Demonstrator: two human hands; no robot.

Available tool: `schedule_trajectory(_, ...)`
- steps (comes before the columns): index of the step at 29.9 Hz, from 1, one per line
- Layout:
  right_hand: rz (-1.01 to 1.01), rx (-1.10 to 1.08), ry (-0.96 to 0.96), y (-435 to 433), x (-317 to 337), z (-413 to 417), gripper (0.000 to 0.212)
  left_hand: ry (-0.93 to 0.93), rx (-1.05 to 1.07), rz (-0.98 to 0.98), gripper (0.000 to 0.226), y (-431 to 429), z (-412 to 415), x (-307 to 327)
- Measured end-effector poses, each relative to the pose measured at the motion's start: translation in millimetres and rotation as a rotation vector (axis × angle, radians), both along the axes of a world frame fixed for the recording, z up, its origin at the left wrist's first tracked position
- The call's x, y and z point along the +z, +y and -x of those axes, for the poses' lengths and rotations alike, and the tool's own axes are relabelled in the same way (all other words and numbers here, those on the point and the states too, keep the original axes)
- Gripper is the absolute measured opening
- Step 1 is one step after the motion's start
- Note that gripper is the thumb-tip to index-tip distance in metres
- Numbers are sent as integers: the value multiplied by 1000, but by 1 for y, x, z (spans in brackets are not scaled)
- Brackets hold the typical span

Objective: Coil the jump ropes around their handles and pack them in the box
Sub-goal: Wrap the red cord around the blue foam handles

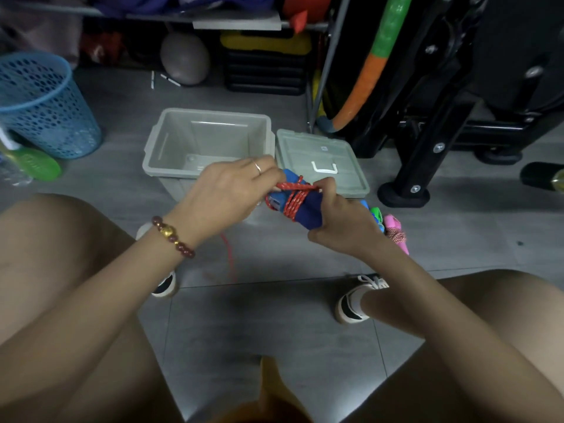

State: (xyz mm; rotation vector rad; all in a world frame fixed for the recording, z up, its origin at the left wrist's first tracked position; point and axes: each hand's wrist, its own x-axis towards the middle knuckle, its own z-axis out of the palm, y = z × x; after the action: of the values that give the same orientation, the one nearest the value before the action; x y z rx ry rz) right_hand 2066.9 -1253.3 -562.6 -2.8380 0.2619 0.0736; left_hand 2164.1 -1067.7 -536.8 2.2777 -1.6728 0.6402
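Grey tiled floor (274, 315), person seated, knees either side. I see the open grey box (150, 154) straight ahead, nothing visible inside, with its lid (305, 151) lying flat just right of it. Blue mesh basket (45, 111) well off to the left.

The left hand (225, 190) is curled, pinching the red rope (294, 199) where it crosses the bundle. The right hand (341, 218) grips the blue handles (308, 216) from below, fingertip pressing the wrap near the top. The bundle is held in the air, in front of the box and lid.

A few turns are on; a loose red tail (229, 254) hangs down to the floor, blurred. More jump ropes (392, 230), pink and green, lie on the floor behind the right hand.

Risks, as I judge them: slack lets the crossed turns slide off the handle ends; the tail could snag under a shoe (164, 285); an untucked end would uncoil in the box.
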Motion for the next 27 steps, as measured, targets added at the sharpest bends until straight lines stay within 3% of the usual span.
schedule_trajectory(4, 2, -28, -87, -1, -2, -2, 50, -16, 24, 21, 29, -2, 18, -1)
schedule_trajectory(8, 21, -128, -188, -5, 0, -5, 48, 91, 98, 83, 23, -5, 23, -8)
schedule_trajectory(10, 10, -162, -224, -6, 0, -7, 47, 294, 168, 122, 20, -8, 24, -14)
schedule_trajectory(14, -58, -206, -246, -8, 5, -6, 52, 1015, 247, 103, 17, -20, 33, -36)
schedule_trajectory(17, -94, -255, -253, -13, 11, -3, 54, 1228, 256, 11, 10, -26, 39, -48)
schedule_trajectory(19, -109, -285, -250, -16, 14, -1, 57, 1115, 287, -11, 33, -25, 37, -45)
schedule_trajectory(22, -82, -307, -248, -24, 16, 2, 59, 915, 301, 25, 35, -19, 29, -35)
schedule_trajectory(26, -137, -293, -175, -28, 17, 3, 60, 229, 309, 36, 33, -12, 20, -21)
schedule_trajectory(27, -158, -297, -160, -29, 17, 3, 61, 131, 294, 25, 31, -11, 20, -16)
